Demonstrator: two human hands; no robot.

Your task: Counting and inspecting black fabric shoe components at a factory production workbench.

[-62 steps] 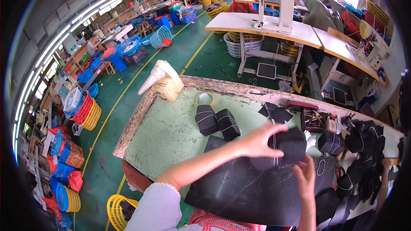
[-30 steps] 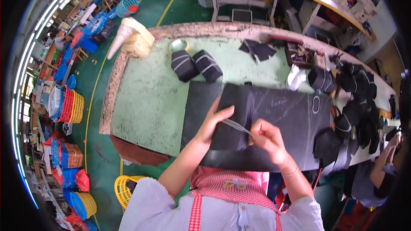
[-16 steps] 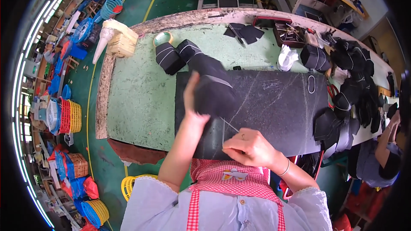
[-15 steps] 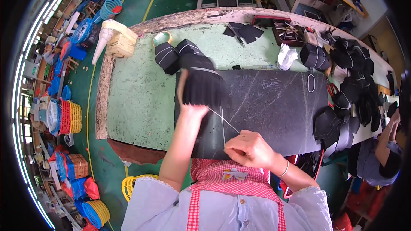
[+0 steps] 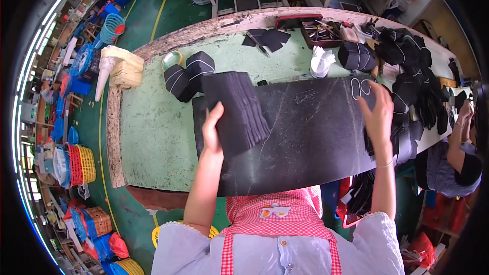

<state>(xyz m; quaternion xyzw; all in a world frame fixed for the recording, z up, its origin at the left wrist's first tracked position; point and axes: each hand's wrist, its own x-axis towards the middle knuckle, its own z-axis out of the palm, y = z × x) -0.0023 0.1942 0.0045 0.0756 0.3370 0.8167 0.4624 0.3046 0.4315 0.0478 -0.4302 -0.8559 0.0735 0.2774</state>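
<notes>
My left hand (image 5: 212, 129) is closed round the near left side of a thick stack of black sheet pieces (image 5: 236, 113), its thumb lying on top. The stack is tilted over a dark mat (image 5: 305, 132), its layers fanned at the right edge, and no band shows round it. My right hand (image 5: 378, 114) is open with fingers spread, over the mat's far right corner. Beside its fingertips lie two white loop bands (image 5: 355, 89). Just beyond the stack stand two banded black bundles (image 5: 179, 82).
A tape roll (image 5: 172, 60) and a wooden block with a cone (image 5: 125, 69) sit at the far left. Toward the back are loose black pieces (image 5: 275, 39), crumpled white material (image 5: 322, 62) and a tool box (image 5: 321, 33). Black bundles (image 5: 410, 51) crowd the right, near another person's arm (image 5: 459, 130).
The white band has come off the stack in my left hand. My right hand has moved far right and opened; a second loop now shows there. The whole view has shifted slightly.
</notes>
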